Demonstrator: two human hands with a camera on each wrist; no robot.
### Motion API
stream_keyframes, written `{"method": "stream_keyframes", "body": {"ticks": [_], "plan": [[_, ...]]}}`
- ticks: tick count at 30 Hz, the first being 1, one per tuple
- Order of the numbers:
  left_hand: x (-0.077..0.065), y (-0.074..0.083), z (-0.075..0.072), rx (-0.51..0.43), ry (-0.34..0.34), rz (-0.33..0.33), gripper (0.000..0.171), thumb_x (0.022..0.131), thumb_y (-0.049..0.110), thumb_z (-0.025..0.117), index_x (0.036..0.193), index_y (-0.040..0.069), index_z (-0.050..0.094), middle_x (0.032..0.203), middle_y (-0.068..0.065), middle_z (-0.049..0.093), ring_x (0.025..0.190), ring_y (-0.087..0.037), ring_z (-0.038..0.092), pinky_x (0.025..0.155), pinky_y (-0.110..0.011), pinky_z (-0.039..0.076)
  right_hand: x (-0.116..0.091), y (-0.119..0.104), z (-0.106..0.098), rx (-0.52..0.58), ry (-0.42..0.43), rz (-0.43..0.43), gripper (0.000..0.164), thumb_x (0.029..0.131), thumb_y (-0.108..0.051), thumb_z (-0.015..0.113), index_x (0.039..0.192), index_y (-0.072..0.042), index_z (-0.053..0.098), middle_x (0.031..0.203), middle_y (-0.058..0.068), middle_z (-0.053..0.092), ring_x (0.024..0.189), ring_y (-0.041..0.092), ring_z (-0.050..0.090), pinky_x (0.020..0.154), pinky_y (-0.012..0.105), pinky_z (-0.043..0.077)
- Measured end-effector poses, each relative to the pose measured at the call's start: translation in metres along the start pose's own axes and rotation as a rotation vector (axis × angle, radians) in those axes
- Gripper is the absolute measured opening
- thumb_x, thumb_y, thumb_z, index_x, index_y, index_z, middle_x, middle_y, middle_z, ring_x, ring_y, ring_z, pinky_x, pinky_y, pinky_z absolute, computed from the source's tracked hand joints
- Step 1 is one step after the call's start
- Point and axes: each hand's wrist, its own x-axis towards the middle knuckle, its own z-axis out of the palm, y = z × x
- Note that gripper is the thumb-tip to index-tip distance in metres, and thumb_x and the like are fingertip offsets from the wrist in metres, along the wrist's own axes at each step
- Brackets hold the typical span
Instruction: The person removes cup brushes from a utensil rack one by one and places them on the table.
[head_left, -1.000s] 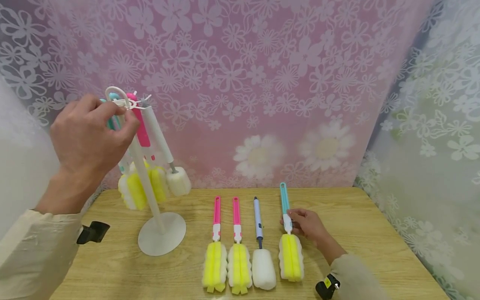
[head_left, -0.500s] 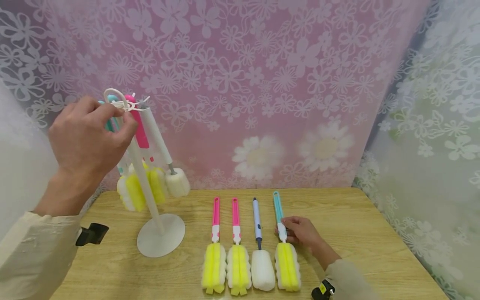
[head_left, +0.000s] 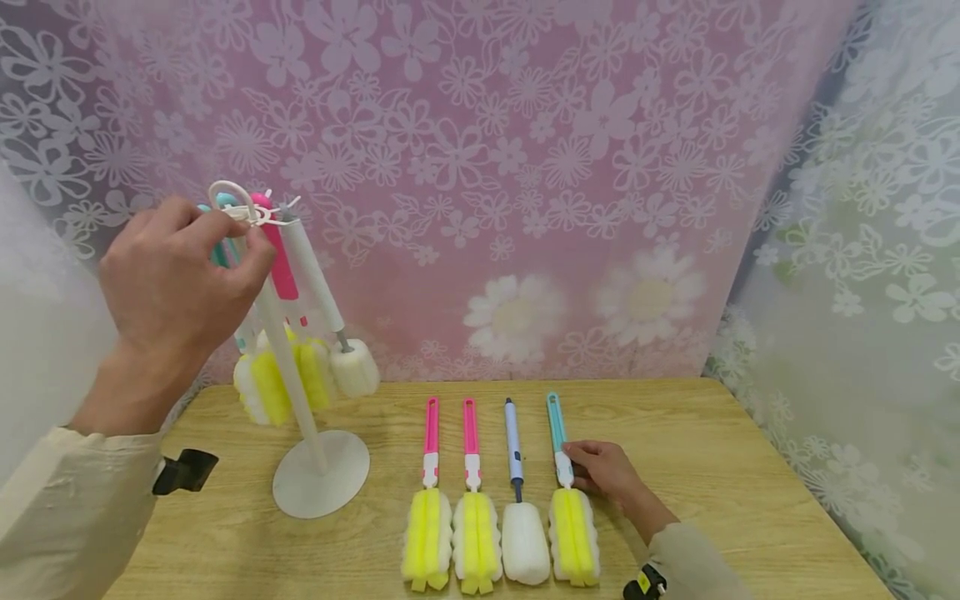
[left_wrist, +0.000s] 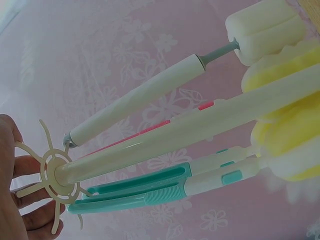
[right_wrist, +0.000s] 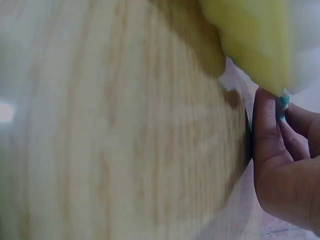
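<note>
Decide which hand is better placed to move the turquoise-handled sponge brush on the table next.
Likely the right hand: it pinches that brush, whereas the left hand grips the white stand.

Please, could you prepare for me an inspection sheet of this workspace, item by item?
Surface: wood-grain table.
Job's things: in a row on the table, two pink-handled brushes, a pale blue-handled brush and a teal-handled brush; other brushes hang from the white stand.
Clutter: nothing seen.
Hands: the left hand holds the white stand near its top; the right hand pinches the teal-handled brush in the row.
Cables: nothing seen.
Surroundings: pink flowered backdrop behind, pale flowered covering on the right.
</note>
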Motion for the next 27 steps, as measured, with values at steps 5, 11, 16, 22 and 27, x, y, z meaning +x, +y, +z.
{"method": "stream_keyframes", "body": {"ticks": [5, 11, 16, 22, 27], "plan": [[-0.0001, 0.0008, 0.0005, -0.007, 0.000, -0.004, 0.029, 0.073, 0.027, 0.048, 0.075, 0.008, 0.069, 0.066, -0.011, 0.051, 0.060, -0.035, 0.044, 0.051, -0.045, 0.030, 0.0007, 0.0011, 0.0011, -0.100, 0.041, -0.031, 0.033, 0.083, -0.024, 0.059, 0.106, 0.000, 0.062, 0.079, 0.008, 0.061, 0.063, 0.016, 0.059, 0.058, 0.030, 0.050], [-0.0005, 0.0010, -0.0004, -0.001, -0.011, -0.008, 0.030, 0.074, 0.028, 0.047, 0.075, 0.008, 0.069, 0.068, -0.011, 0.052, 0.061, -0.035, 0.044, 0.051, -0.046, 0.031, -0.0006, 0.0005, 0.0036, -0.166, 0.083, -0.049, 0.034, 0.083, -0.025, 0.060, 0.106, 0.000, 0.062, 0.078, 0.007, 0.061, 0.062, 0.016, 0.059, 0.057, 0.029, 0.050], [-0.0011, 0.0001, -0.0014, 0.002, -0.018, -0.011, 0.030, 0.074, 0.028, 0.047, 0.076, 0.007, 0.069, 0.068, -0.011, 0.052, 0.062, -0.035, 0.045, 0.051, -0.047, 0.032, -0.0017, -0.0006, 0.0049, -0.192, 0.093, -0.063, 0.033, 0.083, -0.025, 0.060, 0.106, 0.000, 0.061, 0.078, 0.006, 0.061, 0.062, 0.015, 0.059, 0.056, 0.029, 0.050], [-0.0013, -0.0001, -0.0016, -0.006, -0.015, -0.006, 0.030, 0.074, 0.028, 0.047, 0.077, 0.007, 0.070, 0.068, -0.012, 0.052, 0.063, -0.035, 0.046, 0.051, -0.047, 0.032, -0.0023, -0.0006, 0.0046, -0.176, 0.096, -0.067, 0.032, 0.083, -0.025, 0.060, 0.103, 0.000, 0.062, 0.079, 0.007, 0.061, 0.062, 0.016, 0.059, 0.056, 0.029, 0.050], [-0.0017, 0.0000, -0.0013, -0.006, -0.016, -0.005, 0.030, 0.074, 0.028, 0.047, 0.077, 0.007, 0.069, 0.068, -0.012, 0.052, 0.062, -0.035, 0.045, 0.051, -0.047, 0.032, -0.0036, -0.0009, 0.0043, -0.174, 0.107, -0.077, 0.029, 0.082, -0.024, 0.061, 0.098, 0.001, 0.062, 0.076, 0.008, 0.060, 0.059, 0.017, 0.058, 0.055, 0.030, 0.050]]}}
